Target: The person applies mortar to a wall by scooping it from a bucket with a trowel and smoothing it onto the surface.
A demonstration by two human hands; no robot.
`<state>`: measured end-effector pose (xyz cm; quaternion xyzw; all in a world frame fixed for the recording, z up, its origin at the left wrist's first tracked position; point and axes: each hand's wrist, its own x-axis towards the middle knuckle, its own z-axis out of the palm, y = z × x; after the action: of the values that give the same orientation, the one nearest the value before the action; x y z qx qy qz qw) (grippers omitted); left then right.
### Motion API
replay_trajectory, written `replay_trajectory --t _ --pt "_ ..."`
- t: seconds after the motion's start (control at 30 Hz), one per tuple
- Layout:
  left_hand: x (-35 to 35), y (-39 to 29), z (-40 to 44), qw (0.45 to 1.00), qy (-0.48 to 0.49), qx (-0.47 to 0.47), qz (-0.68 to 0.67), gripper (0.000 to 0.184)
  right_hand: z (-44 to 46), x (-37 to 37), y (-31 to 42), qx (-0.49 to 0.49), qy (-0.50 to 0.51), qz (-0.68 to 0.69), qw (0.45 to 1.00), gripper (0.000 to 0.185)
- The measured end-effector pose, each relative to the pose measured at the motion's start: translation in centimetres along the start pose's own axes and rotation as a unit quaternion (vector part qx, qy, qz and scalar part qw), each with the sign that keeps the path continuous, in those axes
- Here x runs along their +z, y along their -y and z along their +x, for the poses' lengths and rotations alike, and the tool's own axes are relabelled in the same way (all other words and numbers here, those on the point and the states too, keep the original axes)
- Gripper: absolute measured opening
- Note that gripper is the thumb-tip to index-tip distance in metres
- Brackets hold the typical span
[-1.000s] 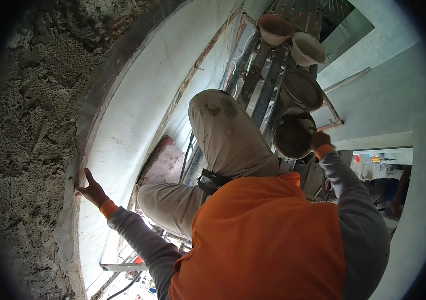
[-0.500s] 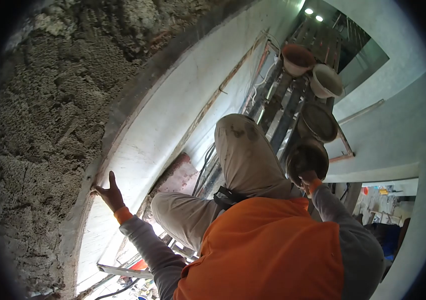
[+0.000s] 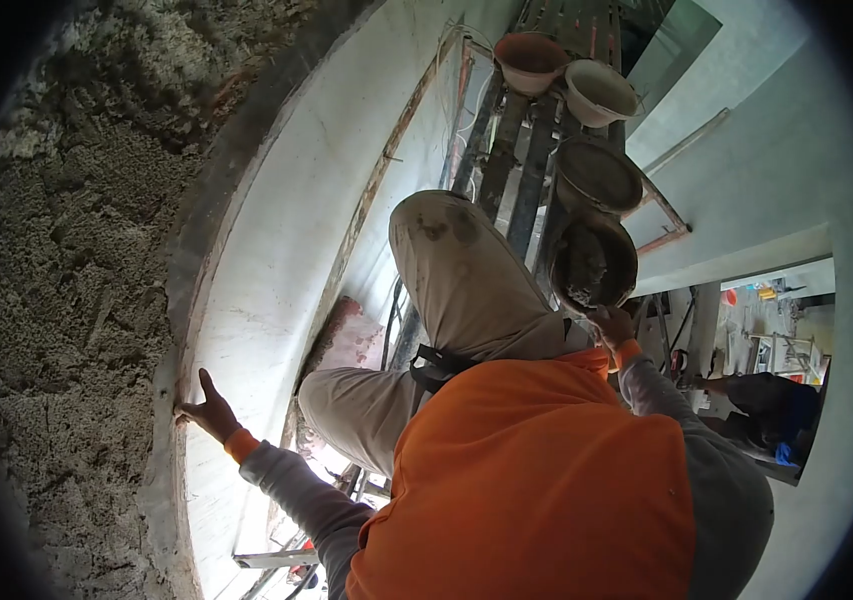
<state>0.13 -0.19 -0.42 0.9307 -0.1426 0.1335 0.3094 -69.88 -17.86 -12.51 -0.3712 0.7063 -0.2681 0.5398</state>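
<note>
At the left, my left hand (image 3: pixel 208 412) rests against the edge of a long grey strip (image 3: pixel 168 440) beside the rough mortar wall (image 3: pixel 66 300). Its thumb points up, apart from the fingers, whose tips partly hide behind the edge. My right hand (image 3: pixel 610 328) is closed at the near rim of a dark bowl (image 3: pixel 626 258). Grey wet mortar (image 3: pixel 586 265) lies in that bowl. Whether a tool is also in the right hand is hidden.
Beyond the dark bowl stand a mortar-filled bowl (image 3: pixel 598 175), a pale bowl (image 3: pixel 601 92) and a reddish bowl (image 3: pixel 530 62) on scaffold planks (image 3: pixel 526 180). My bent knees lie between the hands. Another person (image 3: pixel 771 410) is lower right.
My view has shifted, so the bowls appear farther left and higher. My right hand has drawn back from over the bowl to its near rim, baring the mortar. My left hand stays at the strip.
</note>
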Motion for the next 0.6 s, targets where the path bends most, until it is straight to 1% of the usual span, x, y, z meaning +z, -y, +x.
replay_trajectory --t 0.07,0.13,0.2,0.23,0.27,0.33,0.4,0.43,0.53,0.57,0.6 --pt "0.2 -0.1 0.0 1.0 -0.004 -0.007 -0.005 0.117 -0.5 -0.9 -0.4 -0.054 -0.026 -0.06 0.996 0.011" --pt "0.5 0.1 0.2 1.0 0.002 -0.01 0.004 0.118 2.0 -2.2 -2.1 -0.107 -0.052 -0.157 0.98 0.017" --pt "1.0 0.7 0.4 1.0 -0.004 -0.005 0.003 0.118 6.7 -4.0 -5.2 -0.116 -0.072 -0.314 0.94 0.023" --pt "1.1 0.7 0.4 1.0 -0.01 -0.004 0.002 0.118 7.2 -3.9 -4.8 -0.117 -0.081 -0.363 0.921 0.026" --pt "1.2 0.8 0.4 1.0 -0.008 0.003 0.001 0.119 7.3 -4.1 -4.3 -0.091 -0.091 -0.361 0.924 0.028" --pt "0.7 0.5 0.0 1.0 -0.007 0.013 0.002 0.119 5.5 -3.6 -0.9 -0.04 -0.111 -0.356 0.927 0.032" --pt "0.4 0.0 -0.3 1.0 -0.004 0.009 -0.009 0.119 5.3 -4.2 -0.4 -0.069 -0.124 -0.371 0.918 0.033" --pt "0.4 -0.2 -0.4 1.0 -0.001 0.009 -0.015 0.119 4.7 -4.6 0.8 -0.069 -0.123 -0.385 0.912 0.037" --pt "0.9 0.4 -0.1 1.0 -0.011 0.011 -0.001 0.119 0.7 -5.3 6.4 -0.133 -0.117 -0.515 0.838 0.044" --pt "1.0 0.5 -0.1 1.0 -0.01 0.014 0.0 0.119 1.3 -6.4 6.5 -0.13 -0.097 -0.54 0.826 0.048" --pt "0.9 0.4 -0.2 1.0 -0.011 0.016 0.002 0.119 1.9 -7.7 6.6 -0.149 -0.092 -0.56 0.81 0.046"
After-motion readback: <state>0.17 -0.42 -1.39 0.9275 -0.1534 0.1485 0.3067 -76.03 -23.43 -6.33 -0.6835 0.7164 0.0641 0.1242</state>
